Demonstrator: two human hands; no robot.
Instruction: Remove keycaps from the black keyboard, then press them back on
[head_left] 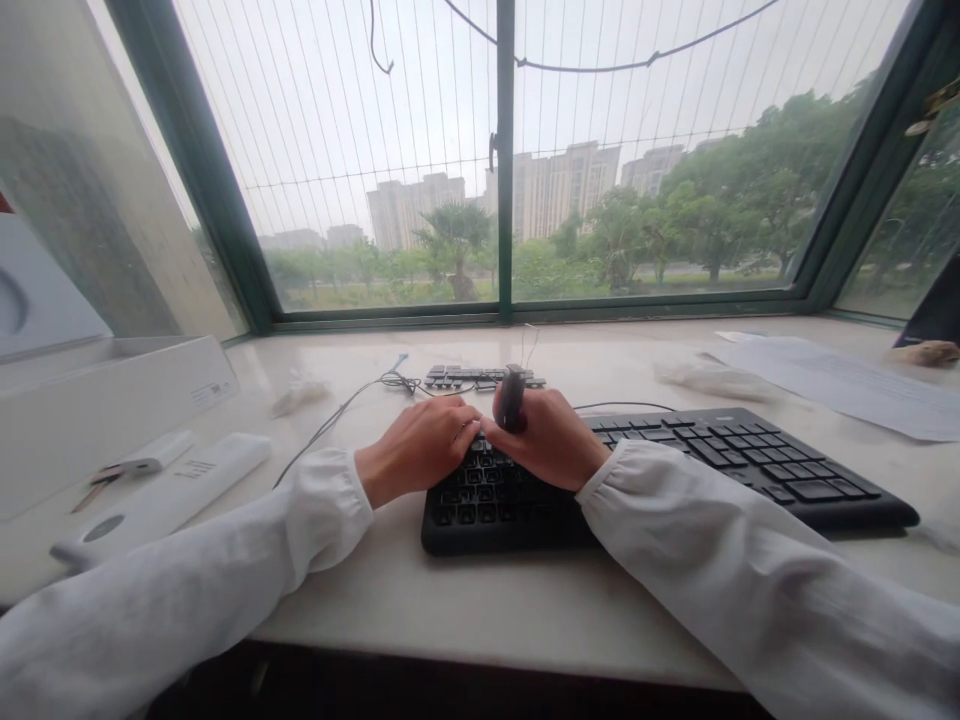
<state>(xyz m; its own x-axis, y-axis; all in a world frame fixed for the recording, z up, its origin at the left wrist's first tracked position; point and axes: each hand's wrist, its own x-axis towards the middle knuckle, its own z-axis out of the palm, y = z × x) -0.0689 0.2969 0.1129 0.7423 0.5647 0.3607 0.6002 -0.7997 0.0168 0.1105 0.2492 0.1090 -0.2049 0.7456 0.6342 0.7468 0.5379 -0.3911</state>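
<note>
A black keyboard [840, 505] lies on the white ledge before me. Its left part shows bare key sockets, while keycaps still sit on the right part. My right hand [551, 437] is closed around a short black-handled tool [513, 398] held upright over the socket area; its lower end is hidden. Close against the right thumb are the fingertips of my left hand [427, 440], bent together over the keyboard's left side. What they pinch, if anything, is hidden. Behind both hands, loose black keycaps [450, 376] are laid out in rows.
A thin black cable [319, 432] runs along the left. Further left are an open white box [172, 385], a long white case [176, 490] and a small white device with keys [150, 455]. Clear plastic bags [712, 380] and paper sheets [840, 380] lie right, below the window.
</note>
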